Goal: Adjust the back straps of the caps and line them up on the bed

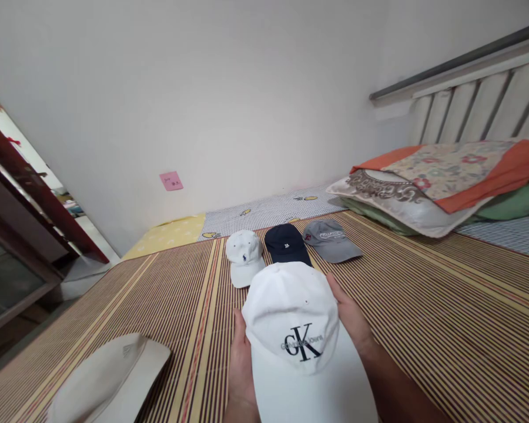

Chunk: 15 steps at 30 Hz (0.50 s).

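A white baseball cap (pixel 286 305) with black letters on its front is held up close to me, its brim toward my body. My left hand (pixel 241 364) grips its left side, and my right hand (pixel 352 314) grips its right side; part of the fingers of both hands is hidden behind the cap. Just beyond it, three more caps sit in a row on the striped mat (pixel 194 305): a white cap (pixel 243 249) with a small dark logo, a black cap (pixel 284 241) partly covered by the held one, and a grey cap (pixel 332 239). A beige hat (pixel 110 376) lies at the lower left.
Pillows with an orange floral cover (pixel 449 170) are stacked at the right, below a white radiator (pixel 480 106) and a grey pipe (pixel 458 59). A pink note (pixel 171 181) is stuck to the wall. An open doorway with a dark red frame (pixel 39 188) stands at the left.
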Each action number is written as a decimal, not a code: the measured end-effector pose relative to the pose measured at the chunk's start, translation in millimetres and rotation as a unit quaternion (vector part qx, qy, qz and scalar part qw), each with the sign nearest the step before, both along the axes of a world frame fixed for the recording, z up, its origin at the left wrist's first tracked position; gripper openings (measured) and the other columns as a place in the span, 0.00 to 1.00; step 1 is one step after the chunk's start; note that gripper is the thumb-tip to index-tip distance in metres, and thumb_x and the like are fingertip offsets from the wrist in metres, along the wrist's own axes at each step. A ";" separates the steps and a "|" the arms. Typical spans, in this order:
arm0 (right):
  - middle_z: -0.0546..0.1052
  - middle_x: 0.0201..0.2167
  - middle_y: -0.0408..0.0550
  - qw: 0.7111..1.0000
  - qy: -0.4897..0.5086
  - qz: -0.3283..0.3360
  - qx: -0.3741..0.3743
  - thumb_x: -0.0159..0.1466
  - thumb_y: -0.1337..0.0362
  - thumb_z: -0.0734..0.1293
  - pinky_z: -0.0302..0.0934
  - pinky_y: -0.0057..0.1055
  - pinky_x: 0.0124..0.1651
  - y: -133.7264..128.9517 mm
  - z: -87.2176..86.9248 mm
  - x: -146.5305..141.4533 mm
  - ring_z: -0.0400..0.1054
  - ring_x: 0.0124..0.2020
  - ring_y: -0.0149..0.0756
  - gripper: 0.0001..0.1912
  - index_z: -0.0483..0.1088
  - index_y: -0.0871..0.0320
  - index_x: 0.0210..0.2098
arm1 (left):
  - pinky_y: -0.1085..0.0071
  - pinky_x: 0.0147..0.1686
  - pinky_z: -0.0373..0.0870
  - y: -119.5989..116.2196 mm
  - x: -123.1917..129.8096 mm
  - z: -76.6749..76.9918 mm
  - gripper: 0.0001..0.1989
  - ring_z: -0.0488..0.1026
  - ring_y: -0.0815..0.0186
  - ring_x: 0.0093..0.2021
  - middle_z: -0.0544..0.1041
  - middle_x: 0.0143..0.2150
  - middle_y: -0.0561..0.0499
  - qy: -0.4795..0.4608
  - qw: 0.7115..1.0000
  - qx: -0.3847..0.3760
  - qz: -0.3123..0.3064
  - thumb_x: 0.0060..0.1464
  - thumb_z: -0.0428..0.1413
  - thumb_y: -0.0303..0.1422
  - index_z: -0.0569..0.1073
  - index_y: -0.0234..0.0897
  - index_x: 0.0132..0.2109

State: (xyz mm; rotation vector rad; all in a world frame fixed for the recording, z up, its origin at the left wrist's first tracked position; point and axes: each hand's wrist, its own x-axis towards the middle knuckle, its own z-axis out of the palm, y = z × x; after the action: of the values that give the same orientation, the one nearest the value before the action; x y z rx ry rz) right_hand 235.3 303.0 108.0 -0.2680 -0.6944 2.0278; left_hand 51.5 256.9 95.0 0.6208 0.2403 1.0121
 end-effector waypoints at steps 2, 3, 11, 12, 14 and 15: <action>0.78 0.60 0.55 1.000 -0.002 -0.002 0.008 0.70 0.39 0.58 0.54 0.54 0.71 1.7 0.7 3.4 0.66 0.67 0.52 0.35 0.72 0.57 0.62 | 0.48 0.73 0.49 0.3 3.1 -0.5 0.46 0.56 0.46 0.74 0.73 0.67 0.42 0.010 1.000 -0.002 0.002 0.58 0.41 0.67 0.68 0.40 0.69; 0.78 0.60 0.55 1.000 -0.004 -0.003 0.018 0.69 0.38 0.58 0.54 0.54 0.71 2.6 -0.3 5.1 0.65 0.67 0.53 0.35 0.72 0.57 0.62 | 0.48 0.73 0.49 0.2 3.8 -1.0 0.45 0.56 0.45 0.74 0.74 0.67 0.42 0.013 1.000 0.000 0.005 0.59 0.42 0.66 0.67 0.40 0.70; 0.79 0.58 0.58 1.000 -0.002 -0.016 -0.002 0.65 0.43 0.68 0.55 0.54 0.71 -2.0 -21.3 3.3 0.67 0.66 0.55 0.35 0.71 0.60 0.63 | 0.47 0.73 0.50 -3.3 -1.7 -2.3 0.45 0.59 0.43 0.73 0.73 0.67 0.44 0.018 0.999 0.004 0.047 0.58 0.44 0.67 0.66 0.44 0.71; 0.79 0.58 0.57 1.000 -0.006 -0.012 -0.011 0.66 0.45 0.68 0.55 0.54 0.71 -1.7 -21.9 3.2 0.67 0.66 0.54 0.33 0.71 0.60 0.63 | 0.47 0.73 0.51 -4.3 -1.4 -2.2 0.45 0.58 0.42 0.73 0.73 0.67 0.44 0.019 0.998 0.008 0.053 0.56 0.44 0.68 0.66 0.45 0.70; 0.80 0.57 0.56 1.000 -0.010 -0.004 -0.021 0.68 0.47 0.66 0.57 0.53 0.70 0.8 -21.2 4.4 0.69 0.65 0.52 0.31 0.71 0.59 0.63 | 0.46 0.73 0.50 -7.1 0.3 -2.6 0.47 0.57 0.42 0.74 0.73 0.68 0.43 0.017 0.998 0.016 0.056 0.55 0.44 0.69 0.65 0.44 0.71; 0.80 0.57 0.55 1.000 -0.007 -0.002 -0.022 0.69 0.46 0.65 0.57 0.52 0.70 2.6 -20.4 5.2 0.69 0.65 0.52 0.31 0.71 0.59 0.63 | 0.45 0.73 0.48 -8.7 1.4 -3.1 0.48 0.56 0.42 0.74 0.73 0.68 0.42 0.014 0.998 0.019 0.051 0.55 0.43 0.69 0.65 0.42 0.71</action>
State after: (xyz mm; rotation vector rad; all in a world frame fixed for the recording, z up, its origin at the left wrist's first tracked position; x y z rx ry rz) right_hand 240.6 305.6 87.7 -0.3094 -0.6585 2.0409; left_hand 52.9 248.3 91.9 0.6624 0.2816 1.1092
